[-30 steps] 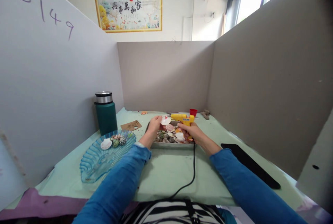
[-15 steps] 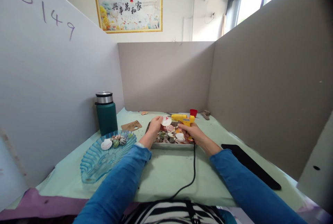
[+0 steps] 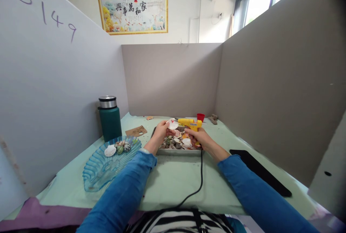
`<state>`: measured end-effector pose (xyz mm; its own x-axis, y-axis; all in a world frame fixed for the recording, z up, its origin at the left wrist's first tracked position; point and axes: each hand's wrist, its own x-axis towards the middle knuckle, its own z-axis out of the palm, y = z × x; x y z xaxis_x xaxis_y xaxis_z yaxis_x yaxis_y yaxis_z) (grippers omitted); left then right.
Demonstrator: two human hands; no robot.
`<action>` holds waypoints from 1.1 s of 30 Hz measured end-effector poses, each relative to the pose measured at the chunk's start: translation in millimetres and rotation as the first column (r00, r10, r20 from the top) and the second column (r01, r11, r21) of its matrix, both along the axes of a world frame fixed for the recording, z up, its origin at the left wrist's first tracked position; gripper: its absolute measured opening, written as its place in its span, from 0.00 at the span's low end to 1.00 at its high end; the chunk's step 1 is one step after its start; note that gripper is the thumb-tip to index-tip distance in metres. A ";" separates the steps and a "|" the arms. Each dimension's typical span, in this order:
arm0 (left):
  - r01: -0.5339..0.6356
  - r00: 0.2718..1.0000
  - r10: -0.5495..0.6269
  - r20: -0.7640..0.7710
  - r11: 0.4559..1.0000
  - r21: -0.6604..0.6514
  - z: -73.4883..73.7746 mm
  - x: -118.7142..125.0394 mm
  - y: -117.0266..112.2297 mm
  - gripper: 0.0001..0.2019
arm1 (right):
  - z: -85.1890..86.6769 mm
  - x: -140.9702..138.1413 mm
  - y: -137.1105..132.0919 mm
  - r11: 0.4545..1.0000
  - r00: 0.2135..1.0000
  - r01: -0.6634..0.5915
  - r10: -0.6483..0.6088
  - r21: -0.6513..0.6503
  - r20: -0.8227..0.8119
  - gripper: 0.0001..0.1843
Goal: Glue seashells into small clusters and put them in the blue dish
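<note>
Little has shifted since a second ago; the white shell [image 3: 172, 123] sits a touch higher. At lower left, the blue dish [image 3: 96, 175] carries only a few shells, while far more lie in the metal tray [image 3: 175, 151] at centre. Above it, the left hand [image 3: 161, 130] pinches the white shell at the nozzle of the glue gun [image 3: 189, 122]. The right hand [image 3: 200, 138] is wrapped round its grip. Whether glue is out, or the trigger pressed, is too small to tell.

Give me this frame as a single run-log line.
left hand: holds white shell | right hand: grips yellow glue gun, nozzle at shell | metal tray: beneath both hands | blue dish: left of tray
</note>
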<state>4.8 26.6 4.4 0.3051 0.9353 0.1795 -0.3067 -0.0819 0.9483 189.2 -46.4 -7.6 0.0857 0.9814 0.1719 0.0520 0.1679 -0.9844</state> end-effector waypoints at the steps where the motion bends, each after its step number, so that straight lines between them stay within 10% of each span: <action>1: 0.009 1.000 -0.009 0.007 1.000 -0.002 -0.1 -0.3 0.0 0.12 | -0.3 0.1 0.5 1.000 1.000 0.004 -0.004 -0.002 -0.013 0.22; 33: 0.035 0.990 -0.026 -0.137 0.997 0.066 -2.0 -2.3 -2.8 0.13 | 0.0 -0.1 0.5 0.999 0.999 0.032 -0.032 -0.004 0.029 0.20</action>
<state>2.5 23.8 2.3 0.3589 0.9122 0.1977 -0.1788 -0.1406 0.9738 189.1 -45.9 -7.6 0.1124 0.9790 0.1703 0.0856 0.1612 -0.9832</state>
